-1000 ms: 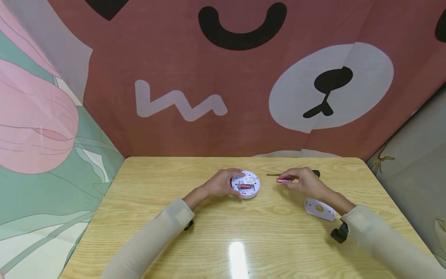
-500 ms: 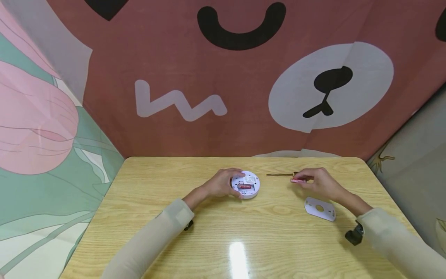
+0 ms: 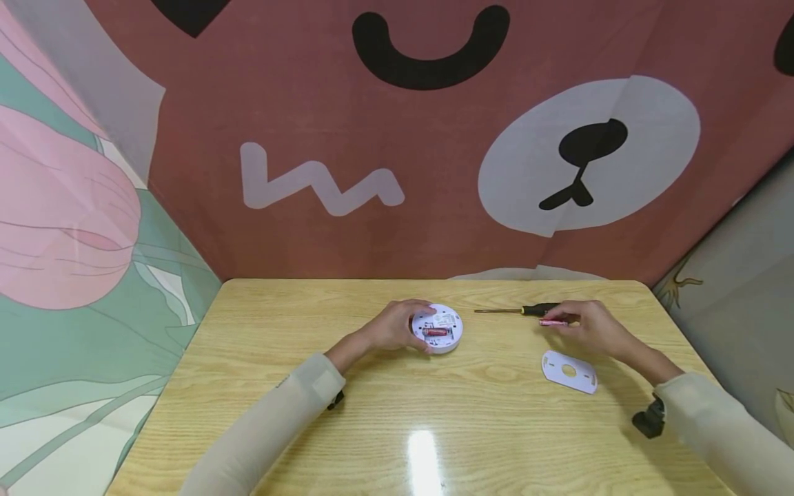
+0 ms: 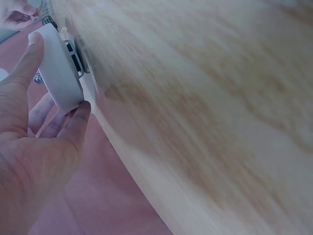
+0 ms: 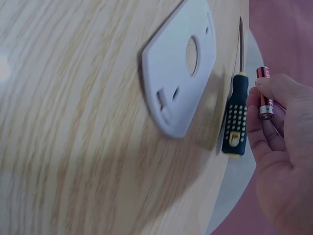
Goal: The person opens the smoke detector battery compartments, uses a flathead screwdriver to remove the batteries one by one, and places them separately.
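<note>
The white disc [image 3: 453, 337] is near the far edge of the tabletop [image 3: 372, 427] — the printed cloth [image 3: 347, 248] rises beyond that edge — while wood extends broadly to the disc's left and toward the viewer. The left hand [image 3: 397, 325] grips the disc's left rim with thumb and fingers; a red battery [image 3: 435, 332] lies in its upper face. Well right of the disc, the right hand [image 3: 589, 325] pinches a second battery [image 3: 551, 322] beside a screwdriver [image 3: 535, 310]. A white plate [image 3: 577, 381] lies right of the disc, nearer the viewer. Compared with one second earlier, the pinched battery is farther from the disc — more screwdriver handle shows; disc and left hand are unmoved.
</note>
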`<state>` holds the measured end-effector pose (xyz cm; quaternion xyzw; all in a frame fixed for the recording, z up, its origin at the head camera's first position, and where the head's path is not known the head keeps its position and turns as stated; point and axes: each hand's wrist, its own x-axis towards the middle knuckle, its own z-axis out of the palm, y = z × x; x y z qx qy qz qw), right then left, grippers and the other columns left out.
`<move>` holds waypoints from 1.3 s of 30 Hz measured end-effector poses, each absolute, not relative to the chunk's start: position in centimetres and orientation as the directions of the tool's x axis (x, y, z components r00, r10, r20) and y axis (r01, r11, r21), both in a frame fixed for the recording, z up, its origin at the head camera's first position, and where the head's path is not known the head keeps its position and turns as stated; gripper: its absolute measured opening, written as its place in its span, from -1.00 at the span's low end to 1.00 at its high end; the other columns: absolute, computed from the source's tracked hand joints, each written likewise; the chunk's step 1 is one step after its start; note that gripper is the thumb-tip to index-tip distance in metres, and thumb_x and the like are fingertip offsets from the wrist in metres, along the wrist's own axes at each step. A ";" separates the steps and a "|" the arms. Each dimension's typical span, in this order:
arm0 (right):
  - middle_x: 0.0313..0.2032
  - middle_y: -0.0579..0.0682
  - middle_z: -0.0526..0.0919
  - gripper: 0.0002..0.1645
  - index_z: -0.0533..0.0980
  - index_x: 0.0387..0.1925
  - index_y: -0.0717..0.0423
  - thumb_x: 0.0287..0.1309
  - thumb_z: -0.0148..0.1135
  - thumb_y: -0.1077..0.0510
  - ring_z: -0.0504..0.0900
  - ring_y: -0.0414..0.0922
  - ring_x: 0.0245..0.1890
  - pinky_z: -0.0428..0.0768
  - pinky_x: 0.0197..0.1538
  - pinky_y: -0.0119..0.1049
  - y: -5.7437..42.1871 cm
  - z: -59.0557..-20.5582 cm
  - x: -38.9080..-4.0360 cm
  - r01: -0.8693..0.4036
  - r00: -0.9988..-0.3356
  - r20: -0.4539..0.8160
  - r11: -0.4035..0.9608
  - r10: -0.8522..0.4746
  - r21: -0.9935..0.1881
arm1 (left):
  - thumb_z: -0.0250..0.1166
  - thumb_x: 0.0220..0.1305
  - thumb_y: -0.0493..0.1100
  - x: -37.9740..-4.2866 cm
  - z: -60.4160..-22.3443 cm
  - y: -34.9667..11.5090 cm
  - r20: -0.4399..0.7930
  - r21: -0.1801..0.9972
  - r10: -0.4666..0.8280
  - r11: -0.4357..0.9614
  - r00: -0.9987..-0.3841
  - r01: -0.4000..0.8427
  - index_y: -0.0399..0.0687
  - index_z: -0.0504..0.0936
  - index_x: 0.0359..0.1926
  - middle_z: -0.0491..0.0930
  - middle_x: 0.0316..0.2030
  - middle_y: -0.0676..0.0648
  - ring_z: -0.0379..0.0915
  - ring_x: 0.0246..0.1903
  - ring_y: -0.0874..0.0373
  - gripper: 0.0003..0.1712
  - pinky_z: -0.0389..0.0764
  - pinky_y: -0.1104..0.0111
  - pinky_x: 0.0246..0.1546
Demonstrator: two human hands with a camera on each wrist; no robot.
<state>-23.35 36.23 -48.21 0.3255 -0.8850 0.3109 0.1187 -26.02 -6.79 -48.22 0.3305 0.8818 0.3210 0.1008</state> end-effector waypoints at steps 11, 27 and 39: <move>-0.35 -0.12 0.79 -0.71 0.80 -0.25 0.04 0.02 0.61 0.42 0.53 -0.39 -0.43 0.47 -0.42 -0.52 38.7 -48.8 -23.4 -0.563 -0.825 0.352 0.683 -0.441 -0.464 | 0.75 -0.02 0.03 -26.0 -48.3 -6.8 0.032 0.628 0.648 0.579 -0.761 0.520 -0.09 0.58 0.42 0.48 0.46 -0.11 0.32 0.50 -0.01 -0.03 0.25 0.07 0.56; -0.29 -0.08 0.81 -0.71 0.80 -0.22 0.04 0.06 0.56 0.43 0.63 -0.40 -0.35 0.59 -0.36 -0.53 41.2 -49.5 -23.2 -0.491 -0.871 0.287 0.732 -0.399 -0.472 | 0.73 0.02 0.03 -25.8 -48.1 -6.8 0.010 0.628 0.646 0.590 -0.763 0.508 -0.06 0.56 0.44 0.44 0.49 -0.10 0.28 0.52 -0.02 -0.04 0.19 0.02 0.58; -0.29 0.01 0.81 -0.72 0.80 -0.23 0.10 0.06 0.55 0.46 0.69 -0.35 -0.35 0.63 -0.34 -0.52 41.9 -50.2 -23.1 -0.464 -0.886 0.274 0.713 -0.374 -0.526 | 0.73 0.03 0.02 -25.7 -48.0 -6.9 0.003 0.636 0.647 0.587 -0.763 0.500 -0.06 0.55 0.45 0.42 0.50 -0.10 0.28 0.52 -0.03 -0.03 0.17 0.00 0.58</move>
